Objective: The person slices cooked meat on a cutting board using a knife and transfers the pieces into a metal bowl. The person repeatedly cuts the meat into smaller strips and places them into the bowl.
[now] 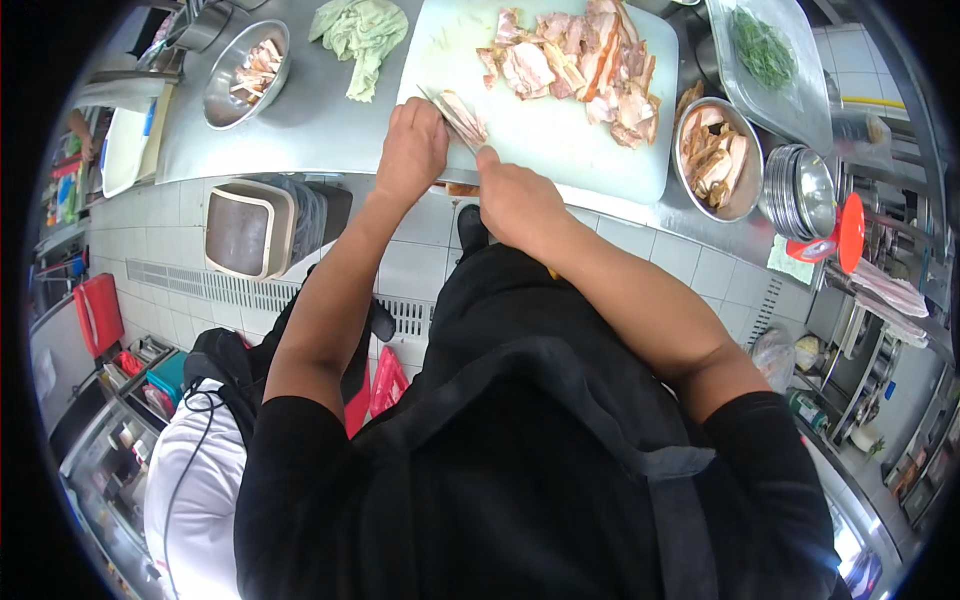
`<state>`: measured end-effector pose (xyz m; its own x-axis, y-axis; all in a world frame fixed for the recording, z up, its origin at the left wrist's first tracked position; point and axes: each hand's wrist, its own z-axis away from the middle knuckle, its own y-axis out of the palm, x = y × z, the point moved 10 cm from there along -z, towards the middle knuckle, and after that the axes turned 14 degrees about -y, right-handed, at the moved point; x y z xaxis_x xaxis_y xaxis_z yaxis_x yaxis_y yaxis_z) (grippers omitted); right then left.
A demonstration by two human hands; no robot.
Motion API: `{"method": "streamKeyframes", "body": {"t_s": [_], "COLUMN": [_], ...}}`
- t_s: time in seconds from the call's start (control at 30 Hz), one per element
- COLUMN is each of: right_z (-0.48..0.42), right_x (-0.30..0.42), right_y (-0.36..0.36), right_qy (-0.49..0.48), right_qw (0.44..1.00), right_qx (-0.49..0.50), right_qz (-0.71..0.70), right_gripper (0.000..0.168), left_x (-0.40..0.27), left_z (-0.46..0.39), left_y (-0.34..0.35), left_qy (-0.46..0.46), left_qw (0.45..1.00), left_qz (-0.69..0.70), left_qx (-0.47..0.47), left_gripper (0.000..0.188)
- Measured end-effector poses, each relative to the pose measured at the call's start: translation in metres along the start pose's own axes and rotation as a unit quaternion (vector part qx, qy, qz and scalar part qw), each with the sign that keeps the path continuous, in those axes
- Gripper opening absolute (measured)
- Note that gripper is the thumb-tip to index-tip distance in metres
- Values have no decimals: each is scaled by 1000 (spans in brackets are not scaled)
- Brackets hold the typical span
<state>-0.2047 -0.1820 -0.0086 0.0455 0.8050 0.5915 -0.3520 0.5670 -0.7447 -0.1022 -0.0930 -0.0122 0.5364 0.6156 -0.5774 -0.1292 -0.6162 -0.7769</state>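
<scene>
My right hand (pixel 517 196) is closed round the handle of a kitchen knife (pixel 450 114), its blade slanting up and left over the cutting board. Thin strips of cured meat (pixel 466 118) lie along the blade's right side. Close to the blade's left side is my left hand (pixel 415 142), fingers curled at the edge of the white cutting board (pixel 540 171); whether it holds a piece of meat is hidden. A heap of sliced bacon-like meat (pixel 585 67) covers the board's upper right. Cut strips sit in a steel bowl (pixel 281 88) at the left.
A light green cloth (pixel 364 41) lies left of the board. To the right stand a steel bowl of meat (pixel 756 176), stacked steel bowls (pixel 787 196), a red scale (pixel 850 232) and a clear tray of greens (pixel 814 112). A bin (pixel 289 225) is below; another person (pixel 191 480) is behind left.
</scene>
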Motion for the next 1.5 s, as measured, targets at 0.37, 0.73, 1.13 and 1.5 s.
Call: {"method": "streamKeyframes", "body": {"t_s": [0.37, 0.73, 1.13, 1.5], "right_z": [5, 25, -36, -86], "right_x": [1, -57, 20, 96], "right_y": [13, -5, 22, -67], "right_qy": [18, 44, 31, -139], "right_qw": [999, 994, 933, 981], "right_qx": [30, -38, 11, -35], "right_qz": [-35, -95, -359, -129], "right_gripper": [27, 24, 32, 29], "left_x": [-3, 1, 32, 192], "left_z": [6, 9, -15, -143], "left_y": [0, 1, -29, -231], "left_qy": [19, -187, -254, -295], "left_qw": [999, 979, 947, 911], "left_qz": [-24, -13, 75, -132], "left_qx": [-21, -83, -182, -255], "left_gripper": [10, 40, 30, 33]}}
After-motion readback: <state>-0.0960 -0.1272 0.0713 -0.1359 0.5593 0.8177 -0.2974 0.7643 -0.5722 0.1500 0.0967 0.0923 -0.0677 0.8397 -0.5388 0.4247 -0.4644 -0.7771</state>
